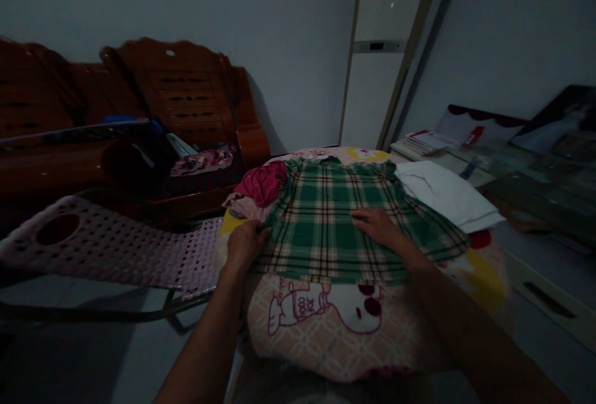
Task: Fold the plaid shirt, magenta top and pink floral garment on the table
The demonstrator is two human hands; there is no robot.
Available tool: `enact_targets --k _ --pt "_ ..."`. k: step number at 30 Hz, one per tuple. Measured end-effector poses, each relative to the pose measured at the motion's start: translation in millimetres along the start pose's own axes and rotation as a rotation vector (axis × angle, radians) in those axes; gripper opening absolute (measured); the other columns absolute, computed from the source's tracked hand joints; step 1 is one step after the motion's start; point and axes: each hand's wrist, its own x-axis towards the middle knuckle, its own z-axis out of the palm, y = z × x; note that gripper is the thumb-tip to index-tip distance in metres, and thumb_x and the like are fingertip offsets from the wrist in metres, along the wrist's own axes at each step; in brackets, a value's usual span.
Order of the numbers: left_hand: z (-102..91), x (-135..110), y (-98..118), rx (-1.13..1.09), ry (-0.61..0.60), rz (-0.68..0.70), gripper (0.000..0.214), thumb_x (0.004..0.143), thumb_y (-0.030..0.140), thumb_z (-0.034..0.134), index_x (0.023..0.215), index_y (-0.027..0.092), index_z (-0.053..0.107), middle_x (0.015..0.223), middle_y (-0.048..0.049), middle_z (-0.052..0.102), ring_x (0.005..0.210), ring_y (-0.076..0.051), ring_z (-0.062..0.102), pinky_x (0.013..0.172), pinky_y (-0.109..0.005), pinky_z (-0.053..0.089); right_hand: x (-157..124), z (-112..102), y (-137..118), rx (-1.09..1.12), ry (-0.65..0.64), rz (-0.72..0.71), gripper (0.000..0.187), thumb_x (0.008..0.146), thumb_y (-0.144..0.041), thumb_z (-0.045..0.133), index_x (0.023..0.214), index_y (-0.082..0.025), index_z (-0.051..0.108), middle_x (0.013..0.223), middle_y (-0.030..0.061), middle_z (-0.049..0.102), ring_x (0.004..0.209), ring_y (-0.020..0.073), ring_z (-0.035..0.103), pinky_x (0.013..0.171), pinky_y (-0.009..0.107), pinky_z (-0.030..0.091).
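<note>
A green plaid shirt [321, 224] lies spread over a padded, patterned cover [288, 342] in front of me. My left hand [246, 244] is at the shirt's left edge, its fingers curled in and seemingly pinching the fabric. Flat on the shirt, right of its middle, rests my right hand [376, 225] with fingers stretched out toward the left. A crumpled magenta cloth [263, 182] and a pale pink cloth [251, 205] lie beyond my left hand. To the right of the shirt is a folded white cloth [442, 193], partly bordering it.
A woven pink lounge chair [139, 255] stands on the left, before a carved wooden sofa [181, 100]. A tall white cabinet-like unit [375, 94] is at the back wall. On the right are stacked papers [426, 141] and a glass-topped table [526, 174].
</note>
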Motion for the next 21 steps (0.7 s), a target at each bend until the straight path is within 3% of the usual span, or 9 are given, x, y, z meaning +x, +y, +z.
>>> enact_targets --k 4,9,15,21 --pt "1.7 1.1 -1.6 0.013 0.035 -0.03 0.036 0.092 0.044 0.046 0.093 0.019 0.072 0.096 -0.013 0.074 0.096 -0.03 0.067 0.071 -0.031 0.045 -35.5 -28.3 1.2 0.096 -0.032 0.074 0.017 0.083 -0.023 0.06 0.086 -0.019 0.077 0.086 0.0042 0.077 0.082 0.0206 0.071 0.077 0.031 0.052" --pt "7.5 3.2 -5.0 -0.002 0.071 -0.045 0.038 0.093 0.043 0.042 0.094 0.018 0.071 0.097 -0.0138 0.074 0.095 -0.029 0.067 0.071 -0.032 0.044 -80.5 -25.7 -4.5 0.244 -0.085 0.047 0.015 0.082 -0.029 0.065 0.075 -0.019 0.073 0.072 0.0015 0.071 0.067 0.0151 0.064 0.061 0.025 0.046" --pt "8.9 4.0 -6.8 -0.035 0.057 -0.026 0.038 0.093 0.042 0.043 0.095 0.018 0.072 0.098 -0.0139 0.074 0.096 -0.029 0.067 0.072 -0.031 0.045 -107.9 -13.6 -13.3 0.133 -0.027 -0.166 0.011 0.083 -0.03 0.07 0.081 -0.019 0.071 0.083 0.0053 0.067 0.082 0.0193 0.062 0.074 0.031 0.048" --pt "6.9 1.9 -4.1 -0.022 0.064 -0.03 0.038 0.093 0.042 0.043 0.095 0.018 0.072 0.098 -0.0137 0.074 0.095 -0.029 0.067 0.07 -0.031 0.045 -114.0 -8.2 -14.5 -0.012 -0.009 -0.215 0.012 0.089 -0.024 0.062 0.084 -0.02 0.072 0.088 0.0078 0.066 0.085 0.0211 0.059 0.078 0.036 0.049"
